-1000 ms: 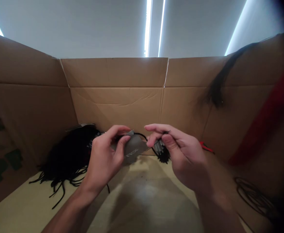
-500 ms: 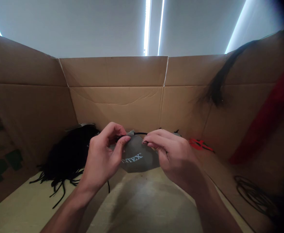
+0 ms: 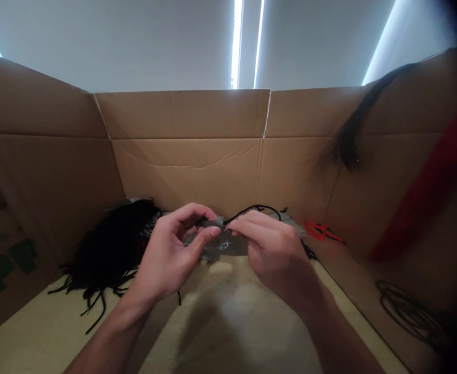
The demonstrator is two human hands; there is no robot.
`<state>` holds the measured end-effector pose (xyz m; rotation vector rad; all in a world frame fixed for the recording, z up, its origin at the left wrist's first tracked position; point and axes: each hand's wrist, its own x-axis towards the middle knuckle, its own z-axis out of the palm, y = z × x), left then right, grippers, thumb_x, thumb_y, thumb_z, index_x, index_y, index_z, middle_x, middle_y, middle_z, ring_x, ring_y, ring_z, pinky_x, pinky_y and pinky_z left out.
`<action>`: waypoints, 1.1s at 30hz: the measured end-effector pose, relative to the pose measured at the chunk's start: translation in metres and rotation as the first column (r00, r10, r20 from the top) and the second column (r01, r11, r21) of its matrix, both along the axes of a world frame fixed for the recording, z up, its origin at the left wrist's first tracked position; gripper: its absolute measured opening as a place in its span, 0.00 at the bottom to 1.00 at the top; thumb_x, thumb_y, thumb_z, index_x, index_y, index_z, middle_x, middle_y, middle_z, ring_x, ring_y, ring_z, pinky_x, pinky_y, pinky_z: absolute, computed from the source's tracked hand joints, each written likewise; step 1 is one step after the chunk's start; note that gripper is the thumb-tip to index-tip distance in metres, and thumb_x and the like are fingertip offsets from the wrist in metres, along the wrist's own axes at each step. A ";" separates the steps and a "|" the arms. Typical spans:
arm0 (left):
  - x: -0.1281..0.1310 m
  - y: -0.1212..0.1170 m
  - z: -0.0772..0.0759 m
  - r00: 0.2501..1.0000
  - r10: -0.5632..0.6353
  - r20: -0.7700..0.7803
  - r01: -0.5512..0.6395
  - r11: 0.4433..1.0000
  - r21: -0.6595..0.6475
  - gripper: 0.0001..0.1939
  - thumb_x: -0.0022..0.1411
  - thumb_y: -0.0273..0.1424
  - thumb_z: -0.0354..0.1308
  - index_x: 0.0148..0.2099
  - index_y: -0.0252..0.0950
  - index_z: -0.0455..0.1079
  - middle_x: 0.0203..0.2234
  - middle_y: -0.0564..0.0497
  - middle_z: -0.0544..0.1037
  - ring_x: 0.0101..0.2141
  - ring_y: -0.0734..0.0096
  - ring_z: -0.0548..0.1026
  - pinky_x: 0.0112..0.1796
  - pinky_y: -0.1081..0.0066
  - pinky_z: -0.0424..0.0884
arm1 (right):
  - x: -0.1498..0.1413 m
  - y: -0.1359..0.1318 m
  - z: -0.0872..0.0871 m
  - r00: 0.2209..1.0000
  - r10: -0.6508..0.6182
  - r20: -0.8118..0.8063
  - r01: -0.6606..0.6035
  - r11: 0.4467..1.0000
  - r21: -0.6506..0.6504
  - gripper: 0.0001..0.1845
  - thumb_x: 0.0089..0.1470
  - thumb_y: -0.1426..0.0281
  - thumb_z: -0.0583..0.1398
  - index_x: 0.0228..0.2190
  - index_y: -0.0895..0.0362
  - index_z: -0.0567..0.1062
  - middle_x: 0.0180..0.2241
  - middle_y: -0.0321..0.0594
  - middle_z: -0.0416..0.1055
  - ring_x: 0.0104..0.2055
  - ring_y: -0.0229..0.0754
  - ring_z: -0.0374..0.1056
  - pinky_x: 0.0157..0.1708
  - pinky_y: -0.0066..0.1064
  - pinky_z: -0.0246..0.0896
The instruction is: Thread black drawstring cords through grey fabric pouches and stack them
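Note:
A grey fabric pouch (image 3: 238, 247) with white lettering, partly folded, hangs between my hands above the pale tabletop. My left hand (image 3: 179, 246) pinches its gathered top edge between thumb and fingers. A black cord (image 3: 247, 209) comes out of that edge and loops over behind my right hand (image 3: 273, 241). The right fingertips are pressed together right beside the edge where the cord emerges. What exactly they grip is hidden, and the lower part of the pouch is creased.
To the left lies a big heap of black cords (image 3: 107, 244). More grey fabric (image 3: 290, 221) sits behind my right hand, near a red-handled cutting tool (image 3: 324, 231). A dark coil (image 3: 407, 311) is at the right. Cardboard walls (image 3: 185, 156) enclose the table; black strands (image 3: 349, 145) hang there.
My left hand has shifted slightly right, bringing the pouch's edge close to my right fingertips. The pouch has folded, hiding most of its lettering, and the cord now arches up behind the right hand.

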<state>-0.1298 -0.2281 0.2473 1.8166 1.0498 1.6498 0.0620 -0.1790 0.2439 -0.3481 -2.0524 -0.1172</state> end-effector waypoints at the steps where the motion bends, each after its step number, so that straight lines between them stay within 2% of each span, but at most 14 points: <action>1: 0.000 0.000 0.000 1.000 0.003 0.009 -0.003 1.000 -0.003 0.07 0.65 0.33 0.69 0.42 0.37 0.77 0.37 0.50 0.81 0.36 0.70 0.79 0.38 0.73 0.76 | 0.000 0.001 0.000 1.000 0.001 0.003 -0.001 1.000 0.000 0.20 0.58 0.89 0.53 0.36 0.62 0.82 0.34 0.40 0.80 0.35 0.40 0.72 0.37 0.30 0.67; 6: 0.004 0.001 0.000 0.994 0.105 0.015 -0.106 0.993 0.042 0.04 0.67 0.31 0.65 0.39 0.36 0.76 0.35 0.50 0.81 0.32 0.71 0.80 0.34 0.74 0.77 | 0.001 -0.002 0.000 0.999 -0.047 -0.013 0.047 0.999 0.026 0.24 0.55 0.91 0.53 0.39 0.60 0.83 0.37 0.42 0.79 0.38 0.41 0.73 0.39 0.31 0.68; 10: 0.009 -0.003 0.001 0.990 0.129 0.055 -0.134 0.988 0.083 0.03 0.68 0.30 0.65 0.39 0.36 0.75 0.32 0.52 0.80 0.31 0.71 0.80 0.32 0.75 0.78 | 0.000 -0.008 0.002 0.999 -0.035 -0.027 0.036 0.999 0.019 0.20 0.59 0.88 0.56 0.40 0.58 0.83 0.37 0.41 0.79 0.38 0.41 0.73 0.38 0.31 0.69; 13: 0.009 -0.005 0.000 0.983 0.184 0.014 -0.184 0.976 0.113 0.01 0.65 0.29 0.68 0.39 0.37 0.79 0.30 0.52 0.81 0.33 0.70 0.81 0.34 0.74 0.78 | 0.001 -0.010 0.003 0.999 -0.008 -0.035 0.009 1.000 0.014 0.19 0.61 0.87 0.57 0.42 0.58 0.83 0.38 0.41 0.80 0.39 0.40 0.74 0.38 0.31 0.71; 16: 0.007 -0.004 0.000 0.975 0.220 -0.012 -0.217 0.966 0.139 0.01 0.65 0.29 0.68 0.40 0.37 0.81 0.33 0.51 0.83 0.35 0.69 0.81 0.38 0.72 0.78 | 0.001 -0.011 0.004 0.998 0.021 -0.051 -0.021 1.000 0.003 0.19 0.64 0.86 0.56 0.43 0.56 0.82 0.39 0.39 0.81 0.39 0.39 0.75 0.40 0.31 0.72; 20: 0.005 -0.004 -0.001 0.983 0.185 0.001 -0.183 0.973 0.139 0.01 0.68 0.29 0.66 0.41 0.38 0.79 0.36 0.51 0.84 0.36 0.70 0.81 0.38 0.74 0.77 | 0.001 -0.015 0.007 0.992 -0.056 -0.110 0.053 0.998 -0.030 0.08 0.65 0.81 0.61 0.40 0.58 0.80 0.36 0.38 0.81 0.37 0.38 0.75 0.40 0.30 0.70; 22: 0.005 -0.006 -0.001 0.986 0.168 -0.003 -0.166 0.977 0.135 0.02 0.69 0.30 0.65 0.41 0.38 0.78 0.36 0.51 0.83 0.35 0.71 0.80 0.37 0.74 0.76 | 0.001 -0.016 0.008 0.990 -0.076 -0.116 0.076 0.997 -0.012 0.06 0.65 0.80 0.63 0.38 0.58 0.79 0.35 0.38 0.80 0.36 0.39 0.75 0.40 0.29 0.69; 26: 0.007 -0.009 -0.001 0.987 0.161 -0.015 -0.157 0.977 0.141 0.03 0.71 0.31 0.64 0.41 0.38 0.77 0.34 0.52 0.81 0.34 0.71 0.80 0.36 0.74 0.76 | 0.002 -0.018 0.010 0.992 -0.073 -0.103 0.080 0.995 0.064 0.09 0.67 0.80 0.61 0.37 0.58 0.79 0.33 0.38 0.79 0.36 0.40 0.73 0.39 0.31 0.67; 33: 0.007 -0.009 -0.003 0.986 0.163 -0.020 -0.159 0.979 0.125 0.04 0.69 0.32 0.65 0.40 0.38 0.77 0.33 0.51 0.80 0.33 0.70 0.79 0.36 0.72 0.76 | 0.005 -0.022 0.012 0.987 -0.112 -0.115 0.117 0.992 0.039 0.10 0.67 0.79 0.61 0.36 0.55 0.80 0.34 0.37 0.80 0.37 0.39 0.74 0.40 0.31 0.70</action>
